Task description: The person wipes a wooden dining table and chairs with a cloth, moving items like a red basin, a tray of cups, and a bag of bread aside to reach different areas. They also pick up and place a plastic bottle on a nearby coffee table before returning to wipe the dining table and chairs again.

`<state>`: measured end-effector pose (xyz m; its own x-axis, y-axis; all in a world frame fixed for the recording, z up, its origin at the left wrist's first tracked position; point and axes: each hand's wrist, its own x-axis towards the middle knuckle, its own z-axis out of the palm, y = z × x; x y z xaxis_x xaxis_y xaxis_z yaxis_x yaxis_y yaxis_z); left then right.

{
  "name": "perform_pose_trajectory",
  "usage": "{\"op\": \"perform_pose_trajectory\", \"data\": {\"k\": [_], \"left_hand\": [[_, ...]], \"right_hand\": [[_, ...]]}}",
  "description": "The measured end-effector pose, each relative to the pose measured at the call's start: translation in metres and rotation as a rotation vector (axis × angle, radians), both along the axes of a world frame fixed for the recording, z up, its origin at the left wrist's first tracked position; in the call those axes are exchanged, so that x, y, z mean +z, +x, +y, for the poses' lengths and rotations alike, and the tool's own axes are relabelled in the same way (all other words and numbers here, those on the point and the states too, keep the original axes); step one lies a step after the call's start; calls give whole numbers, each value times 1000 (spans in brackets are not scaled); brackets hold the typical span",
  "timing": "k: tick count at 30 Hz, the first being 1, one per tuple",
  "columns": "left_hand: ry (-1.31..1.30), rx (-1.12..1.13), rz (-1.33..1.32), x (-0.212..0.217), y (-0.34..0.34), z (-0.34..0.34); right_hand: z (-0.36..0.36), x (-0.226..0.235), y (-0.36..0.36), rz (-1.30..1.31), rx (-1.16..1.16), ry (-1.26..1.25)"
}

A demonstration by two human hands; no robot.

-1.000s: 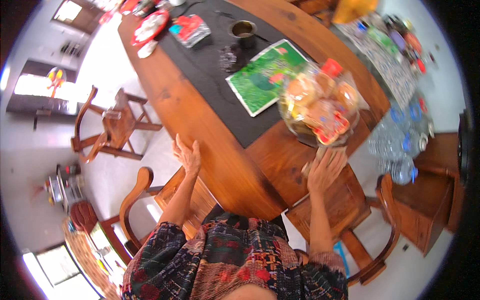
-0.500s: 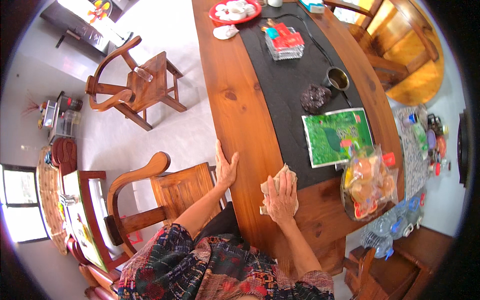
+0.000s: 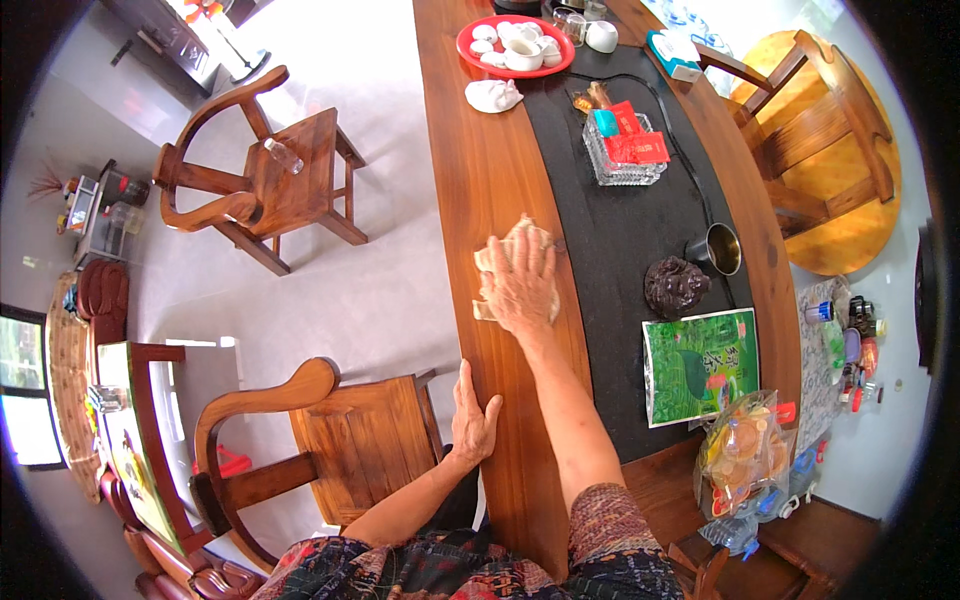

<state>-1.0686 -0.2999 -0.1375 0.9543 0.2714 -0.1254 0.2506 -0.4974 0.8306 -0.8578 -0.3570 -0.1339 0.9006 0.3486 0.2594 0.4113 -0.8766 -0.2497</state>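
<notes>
My right hand (image 3: 524,280) presses a beige cloth (image 3: 512,243) flat against the wooden tabletop (image 3: 478,175), fingers spread over it. The cloth lies on the wood strip left of the dark inlaid slab (image 3: 610,270). Nearer to me, my left hand (image 3: 476,418) rests on the table's left edge, thumb apart from the straight fingers, holding nothing. To the right of the cloth, on the slab, are a dark carved figurine (image 3: 676,287), a metal cup (image 3: 717,250) lying tilted, and a green packet (image 3: 703,367).
Farther up the table stand a glass basket (image 3: 625,165) with red packets, a white figurine (image 3: 493,96) and a red tray (image 3: 464,50) of white cups. A bag of bread (image 3: 745,455) sits at the near right. Wooden chairs (image 3: 290,165) (image 3: 365,440) flank the left side.
My right hand has slid the cloth forward and slightly left along the wood strip. My left hand stays at the table edge, and the view has shifted forward along the table.
</notes>
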Motion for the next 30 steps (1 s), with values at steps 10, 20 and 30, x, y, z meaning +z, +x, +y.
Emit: {"op": "perform_pose_trajectory", "data": {"k": [10, 20, 30], "left_hand": [[-490, 103, -35, -25, 2, 5], [1, 191, 273, -24, 3, 9], [334, -500, -325, 24, -82, -142]], "right_hand": [[-12, -8, -105, -23, 261, 158], [-120, 22, -299, -26, 244, 168], [-239, 20, -444, -106, -220, 55]]}}
